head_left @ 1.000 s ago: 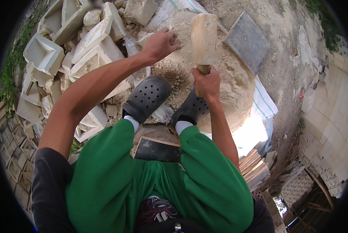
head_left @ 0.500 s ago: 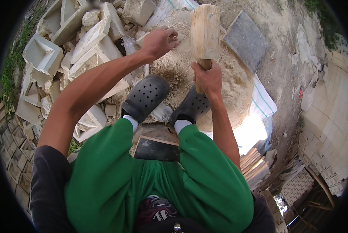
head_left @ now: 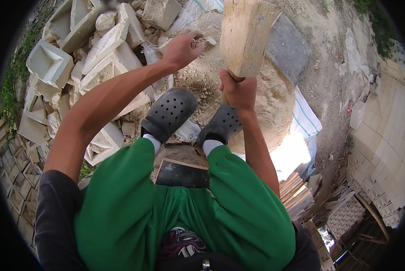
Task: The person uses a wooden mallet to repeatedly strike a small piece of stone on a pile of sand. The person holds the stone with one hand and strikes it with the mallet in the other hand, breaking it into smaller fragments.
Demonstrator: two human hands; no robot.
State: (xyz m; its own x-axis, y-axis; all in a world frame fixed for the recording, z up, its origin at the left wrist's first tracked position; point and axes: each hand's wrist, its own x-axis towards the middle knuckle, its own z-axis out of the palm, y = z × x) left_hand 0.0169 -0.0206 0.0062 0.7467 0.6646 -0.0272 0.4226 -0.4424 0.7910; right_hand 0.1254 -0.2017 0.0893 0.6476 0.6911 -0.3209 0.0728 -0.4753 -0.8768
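My right hand is wrapped round the handle of a wooden mallet. Its thick block head stands raised above the fist. Over the pale crushed rubble is my left hand, fingers bent but apart, with rubble showing between them and nothing seen gripped. A small whitish chunk lies just beyond those fingertips. Both my feet, in dark grey clogs, rest at the near side of the rubble.
Broken whitish moulded blocks are heaped at the left. A grey square slab lies right of the mallet. White sacking spreads under the rubble. Wooden strips are stacked at the lower right, and a dark board sits between my legs.
The mallet has been lifted and its head now looks larger and more tilted to the right. My left hand has shifted slightly, its fingers spreading, and a whitish chunk now shows beside them.
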